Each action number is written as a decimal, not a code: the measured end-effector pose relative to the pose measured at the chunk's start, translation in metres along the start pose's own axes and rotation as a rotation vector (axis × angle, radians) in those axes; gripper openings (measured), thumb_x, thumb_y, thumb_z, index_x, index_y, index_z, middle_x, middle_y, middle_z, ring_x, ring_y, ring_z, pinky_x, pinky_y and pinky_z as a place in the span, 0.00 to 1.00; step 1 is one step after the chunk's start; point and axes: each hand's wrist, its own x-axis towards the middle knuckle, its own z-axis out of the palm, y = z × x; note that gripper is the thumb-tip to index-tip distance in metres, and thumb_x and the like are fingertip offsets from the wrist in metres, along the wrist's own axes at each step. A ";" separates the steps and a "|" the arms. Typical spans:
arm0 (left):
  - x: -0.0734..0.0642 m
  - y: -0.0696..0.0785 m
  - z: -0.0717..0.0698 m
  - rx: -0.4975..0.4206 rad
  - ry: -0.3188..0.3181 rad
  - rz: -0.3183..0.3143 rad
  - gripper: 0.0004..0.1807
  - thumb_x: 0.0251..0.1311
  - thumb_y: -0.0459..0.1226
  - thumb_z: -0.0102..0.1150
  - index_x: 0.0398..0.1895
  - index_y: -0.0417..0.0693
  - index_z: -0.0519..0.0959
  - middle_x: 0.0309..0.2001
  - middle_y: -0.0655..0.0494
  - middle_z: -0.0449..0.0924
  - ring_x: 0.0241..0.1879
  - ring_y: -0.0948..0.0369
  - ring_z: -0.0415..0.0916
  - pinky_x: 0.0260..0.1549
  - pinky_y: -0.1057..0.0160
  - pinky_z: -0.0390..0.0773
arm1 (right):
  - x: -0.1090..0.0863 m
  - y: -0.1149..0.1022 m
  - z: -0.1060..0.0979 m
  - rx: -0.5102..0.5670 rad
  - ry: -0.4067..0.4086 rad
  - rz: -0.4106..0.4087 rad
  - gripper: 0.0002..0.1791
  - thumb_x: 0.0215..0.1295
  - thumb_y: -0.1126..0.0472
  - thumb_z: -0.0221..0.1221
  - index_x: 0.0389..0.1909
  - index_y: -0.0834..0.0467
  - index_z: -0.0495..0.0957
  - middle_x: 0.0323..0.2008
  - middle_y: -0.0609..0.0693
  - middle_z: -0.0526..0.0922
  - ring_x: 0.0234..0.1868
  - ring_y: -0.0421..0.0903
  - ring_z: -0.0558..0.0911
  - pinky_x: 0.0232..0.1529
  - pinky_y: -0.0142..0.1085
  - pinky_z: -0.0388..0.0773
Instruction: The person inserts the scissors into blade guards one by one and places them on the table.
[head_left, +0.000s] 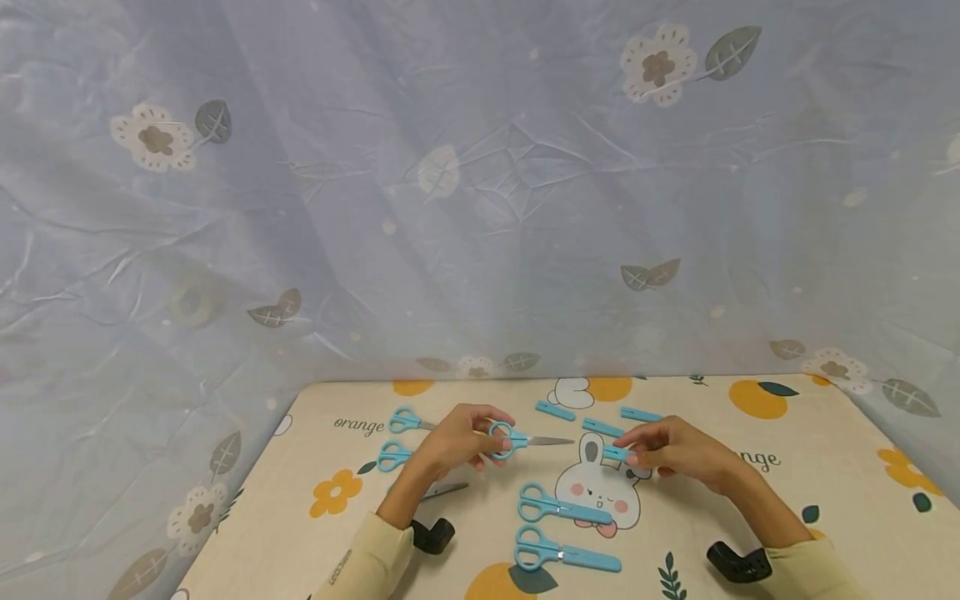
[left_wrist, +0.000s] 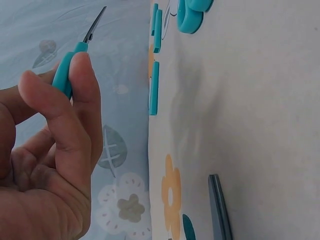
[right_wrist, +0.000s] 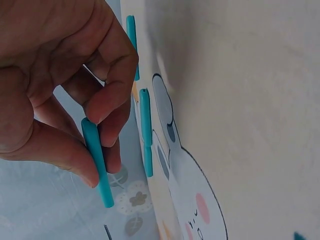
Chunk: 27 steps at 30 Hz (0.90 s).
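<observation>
My left hand [head_left: 456, 440] pinches a pair of light blue-handled scissors [head_left: 512, 440] by the handles, above the table. Their bare metal blades look closed and point right. To the right, my right hand [head_left: 688, 454] holds a light blue blade cover [right_wrist: 106, 194] between thumb and fingers. A gap separates the blade tips from this cover. Three more blade covers lie behind the hands: one at the back [head_left: 555, 410], one nearer [head_left: 601, 427] and one on the right [head_left: 640, 414].
Two sheathed scissors, one upper [head_left: 562, 506] and one lower [head_left: 567, 553], lie in front. Unsheathed scissors, one farther [head_left: 402, 420] and one closer [head_left: 392, 457], lie left; another blade [head_left: 448, 489] shows beside the left forearm. A patterned cloth [head_left: 262, 517] covers the table, with a curtain [head_left: 480, 275] behind.
</observation>
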 end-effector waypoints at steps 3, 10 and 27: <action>0.001 0.000 0.001 0.001 -0.007 -0.005 0.21 0.70 0.34 0.70 0.64 0.41 0.82 0.39 0.50 0.86 0.36 0.48 0.91 0.21 0.67 0.80 | 0.001 -0.003 0.002 0.001 -0.001 -0.007 0.23 0.74 0.61 0.68 0.64 0.67 0.82 0.32 0.48 0.75 0.30 0.42 0.73 0.28 0.32 0.72; 0.000 0.002 0.002 -0.006 -0.020 -0.008 0.23 0.71 0.34 0.70 0.66 0.38 0.80 0.38 0.51 0.86 0.33 0.56 0.90 0.21 0.67 0.80 | 0.005 -0.005 0.005 -0.005 -0.007 -0.032 0.23 0.73 0.61 0.69 0.64 0.68 0.82 0.33 0.48 0.77 0.32 0.41 0.74 0.29 0.32 0.76; 0.003 0.008 0.008 -0.003 -0.022 -0.003 0.20 0.70 0.34 0.71 0.63 0.42 0.83 0.38 0.50 0.87 0.34 0.52 0.91 0.21 0.67 0.82 | 0.010 -0.012 0.009 0.017 -0.036 -0.070 0.23 0.73 0.60 0.69 0.63 0.69 0.82 0.35 0.48 0.83 0.34 0.41 0.76 0.31 0.33 0.79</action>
